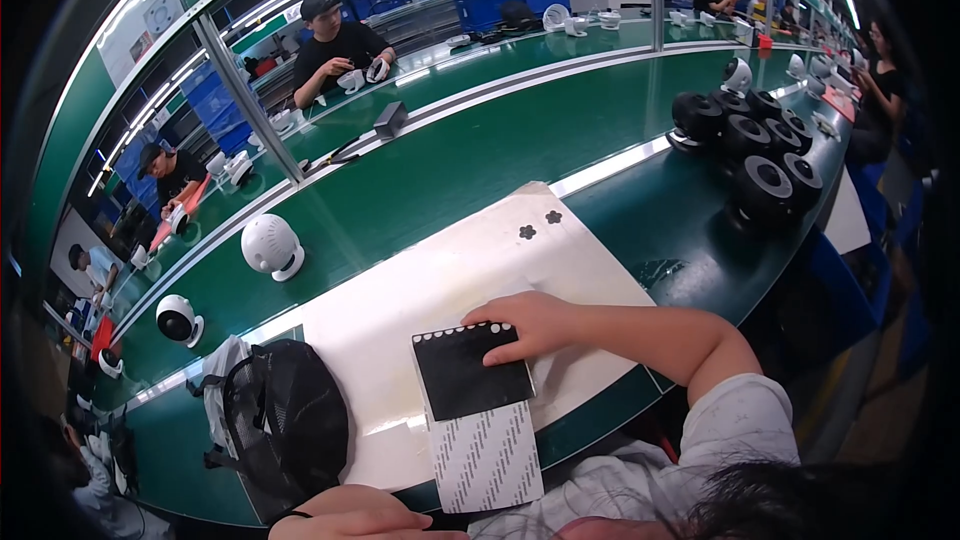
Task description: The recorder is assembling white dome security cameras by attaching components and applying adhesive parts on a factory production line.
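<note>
A black sticker sheet [470,375] with a row of white round gaps along its top edge lies on the white work mat. From under its lower end a white backing sheet [487,460] with a grey printed pattern reaches toward me. My right hand [525,328] grips the black sheet at its upper right, thumb across its face and index finger bent at the top edge. At the lower edge of the picture my left hand [365,517] is partly cut off, close to the backing sheet, and its fingers are mostly hidden.
A black mesh bag [290,420] sits left of the mat [380,315]. White round camera housings [271,245] stand on the green conveyor [450,160]. Several black housings [765,185] cluster at the right. Two black flower-shaped pieces [527,232] lie on the mat. Co-workers [340,50] sit across the line.
</note>
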Demonstrator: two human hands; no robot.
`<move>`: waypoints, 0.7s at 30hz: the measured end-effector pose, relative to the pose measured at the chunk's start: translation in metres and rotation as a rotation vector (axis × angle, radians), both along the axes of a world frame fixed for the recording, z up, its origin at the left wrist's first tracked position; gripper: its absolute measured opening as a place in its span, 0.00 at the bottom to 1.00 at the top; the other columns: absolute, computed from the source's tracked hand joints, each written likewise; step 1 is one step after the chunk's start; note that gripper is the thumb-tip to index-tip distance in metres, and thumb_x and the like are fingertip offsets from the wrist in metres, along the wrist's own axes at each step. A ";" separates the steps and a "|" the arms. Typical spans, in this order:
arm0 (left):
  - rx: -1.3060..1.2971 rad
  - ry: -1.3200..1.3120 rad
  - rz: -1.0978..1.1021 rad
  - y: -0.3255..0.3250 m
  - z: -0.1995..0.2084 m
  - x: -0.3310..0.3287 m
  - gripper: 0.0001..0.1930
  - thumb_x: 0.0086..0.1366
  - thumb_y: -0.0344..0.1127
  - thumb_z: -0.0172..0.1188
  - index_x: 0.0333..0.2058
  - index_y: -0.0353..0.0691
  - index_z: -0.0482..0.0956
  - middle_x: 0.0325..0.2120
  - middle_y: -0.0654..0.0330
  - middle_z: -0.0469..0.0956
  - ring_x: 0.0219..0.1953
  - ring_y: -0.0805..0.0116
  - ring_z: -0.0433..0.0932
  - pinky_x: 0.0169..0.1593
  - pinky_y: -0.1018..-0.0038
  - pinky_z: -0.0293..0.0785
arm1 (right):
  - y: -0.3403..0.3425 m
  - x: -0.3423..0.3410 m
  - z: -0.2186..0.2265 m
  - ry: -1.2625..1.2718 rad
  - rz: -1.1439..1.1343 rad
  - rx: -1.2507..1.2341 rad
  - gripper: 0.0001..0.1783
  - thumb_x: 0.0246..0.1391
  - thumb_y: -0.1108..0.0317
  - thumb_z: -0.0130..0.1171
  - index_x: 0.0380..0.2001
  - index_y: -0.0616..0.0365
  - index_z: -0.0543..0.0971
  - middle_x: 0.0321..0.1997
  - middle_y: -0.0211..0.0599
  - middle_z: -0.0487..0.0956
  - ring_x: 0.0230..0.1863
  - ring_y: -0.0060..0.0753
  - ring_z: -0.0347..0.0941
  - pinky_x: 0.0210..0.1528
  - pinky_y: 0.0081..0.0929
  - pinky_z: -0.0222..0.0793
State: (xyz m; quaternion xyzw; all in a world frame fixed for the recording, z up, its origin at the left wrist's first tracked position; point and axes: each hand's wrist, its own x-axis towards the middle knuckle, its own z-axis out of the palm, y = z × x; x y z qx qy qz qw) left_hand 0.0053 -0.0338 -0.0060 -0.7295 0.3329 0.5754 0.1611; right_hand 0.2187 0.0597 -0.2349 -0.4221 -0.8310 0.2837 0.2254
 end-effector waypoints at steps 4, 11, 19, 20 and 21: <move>0.009 -0.058 0.086 0.005 0.005 -0.002 0.25 0.55 0.47 0.53 0.45 0.33 0.71 0.43 0.50 0.72 0.44 0.55 0.71 0.45 0.67 0.67 | 0.000 0.000 -0.002 0.007 -0.002 0.022 0.32 0.46 0.47 0.56 0.51 0.52 0.67 0.50 0.39 0.72 0.49 0.40 0.69 0.49 0.30 0.65; -0.269 0.010 0.001 0.022 0.017 0.008 0.24 0.56 0.47 0.53 0.50 0.45 0.66 0.44 0.50 0.72 0.42 0.54 0.73 0.44 0.64 0.69 | 0.001 0.000 -0.003 -0.008 -0.011 0.025 0.32 0.46 0.46 0.56 0.52 0.51 0.68 0.50 0.39 0.72 0.49 0.40 0.69 0.49 0.31 0.65; -0.324 -0.025 0.117 0.029 0.019 0.001 0.21 0.58 0.44 0.52 0.50 0.48 0.65 0.44 0.48 0.72 0.42 0.52 0.73 0.45 0.60 0.69 | -0.001 0.001 0.002 -0.003 -0.017 -0.027 0.33 0.45 0.46 0.57 0.52 0.51 0.68 0.52 0.39 0.71 0.51 0.40 0.67 0.50 0.31 0.64; -0.324 -0.025 0.121 0.030 0.019 0.000 0.21 0.58 0.44 0.52 0.50 0.48 0.65 0.44 0.48 0.72 0.42 0.52 0.73 0.45 0.60 0.69 | 0.000 0.000 0.003 -0.010 -0.015 -0.051 0.33 0.45 0.46 0.57 0.52 0.51 0.67 0.53 0.39 0.70 0.52 0.40 0.66 0.52 0.32 0.63; -0.340 -0.031 0.141 0.031 0.019 -0.001 0.20 0.58 0.42 0.52 0.50 0.48 0.65 0.44 0.47 0.72 0.42 0.52 0.73 0.45 0.60 0.69 | 0.000 0.000 0.002 -0.009 -0.010 -0.051 0.33 0.45 0.46 0.57 0.52 0.51 0.67 0.53 0.39 0.70 0.52 0.40 0.66 0.52 0.32 0.63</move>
